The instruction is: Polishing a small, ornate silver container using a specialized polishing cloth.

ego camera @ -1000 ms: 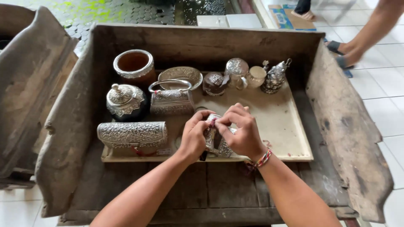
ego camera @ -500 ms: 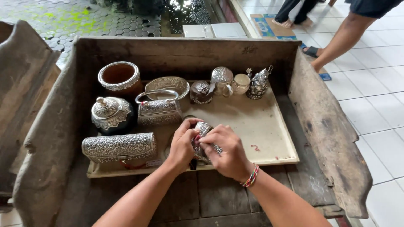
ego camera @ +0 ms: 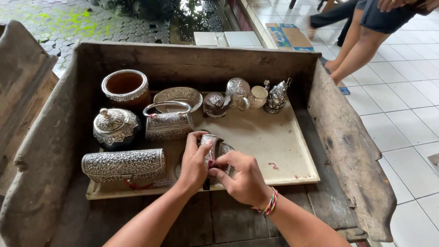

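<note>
**Two hands work a small silver piece over a tray of ornate ware**

Both hands meet at the near edge of a cream tray (ego camera: 283,151) that sits inside a big, worn wooden trough (ego camera: 356,151). The left hand (ego camera: 194,164) curls around a small embossed silver piece (ego camera: 211,147), its thumb pressed up against the side. The right hand (ego camera: 244,176), with a striped woven bracelet (ego camera: 270,203) at the wrist, is closed too, fingertips pinching at something red at the base of the piece. Just what that red bit is, I cannot tell. The silver piece sits low over the front of the tray, about midway along it, half hidden by the fingers.

To the left of the hands lies a long embossed silver clutch (ego camera: 123,163), close to the tray's front edge, with a red cord and a small tag trailing beneath it. Behind it stands a round lidded silver pot (ego camera: 112,126) with a knob on top, and just beside that a small silver handbag (ego camera: 168,123) with a hoop handle. Further back are a tall silver-rimmed cup (ego camera: 125,87) with a brown inside, a shallow oval silver dish (ego camera: 178,97), a dark domed box (ego camera: 216,103), a lidded silver jar (ego camera: 238,91), a pale little cup (ego camera: 259,96) and a silver teapot-like piece (ego camera: 276,98), all lined along the tray's far side.

On the white tiled floor (ego camera: 402,100) to the upper right, another person's bare legs (ego camera: 354,43) show, well apart from the trough.
</note>
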